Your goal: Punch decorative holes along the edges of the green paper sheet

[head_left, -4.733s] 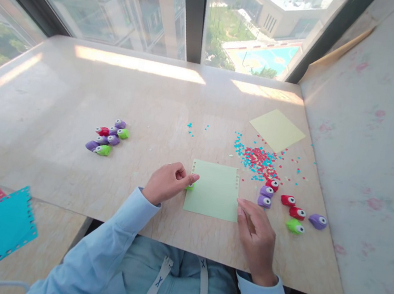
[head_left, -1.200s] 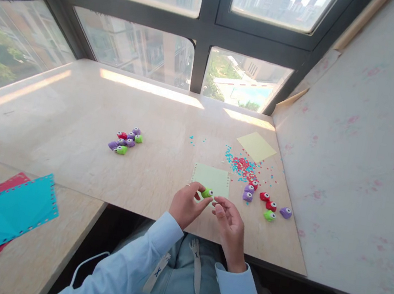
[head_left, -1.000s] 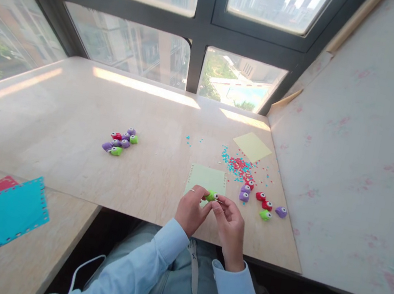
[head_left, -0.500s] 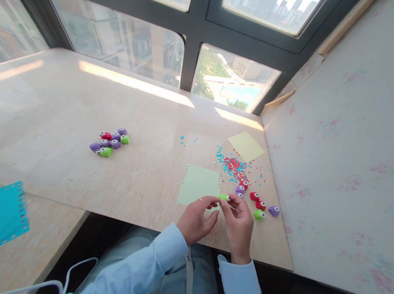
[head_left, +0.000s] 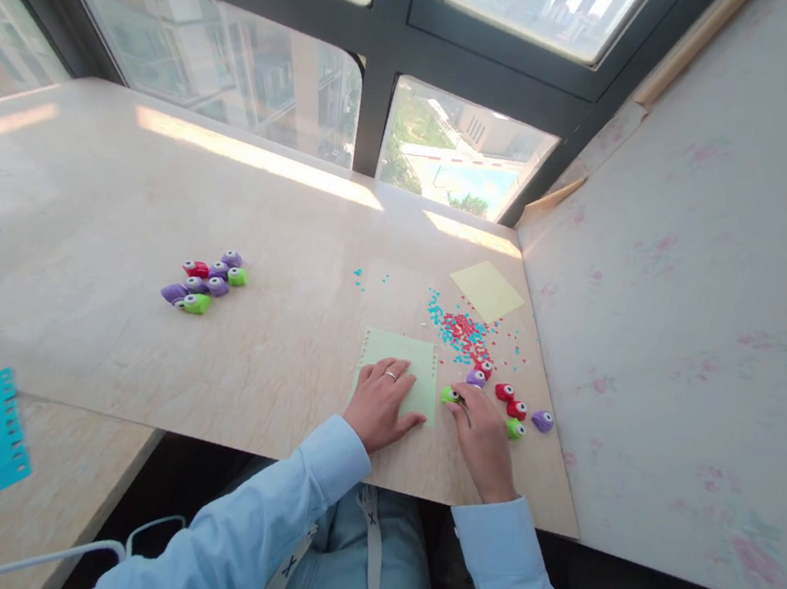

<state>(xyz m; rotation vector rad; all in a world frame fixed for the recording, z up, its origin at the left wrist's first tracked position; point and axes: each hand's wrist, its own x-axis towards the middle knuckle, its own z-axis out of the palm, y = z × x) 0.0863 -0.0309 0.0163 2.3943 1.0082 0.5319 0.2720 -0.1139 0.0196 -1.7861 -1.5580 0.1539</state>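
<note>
Left hand (head_left: pixel 384 403) flat, open on thin floppy pale-green paper sheet (head_left: pixel 399 369); right hand (head_left: pixel 483 434) fingertips pinch small, light, rigid green plastic punch (head_left: pixel 450 396) by its sides.

Left hand (head_left: pixel 382 402) flat on pale green sheet (head_left: pixel 402 365), fingers spread. Right hand (head_left: pixel 482 435) on table (head_left: pixel 115 185), fingertips touching green punch (head_left: pixel 450 396) just right of sheet. Red, purple, green punches (head_left: pixel 514 412) beside; confetti (head_left: pixel 463 329) behind; second punch cluster (head_left: pixel 204 281) far left

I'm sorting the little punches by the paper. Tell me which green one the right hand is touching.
The green punch at the right hand's fingertips, beside the light green paper. The other green punch lies apart, further right among the red ones.
</note>
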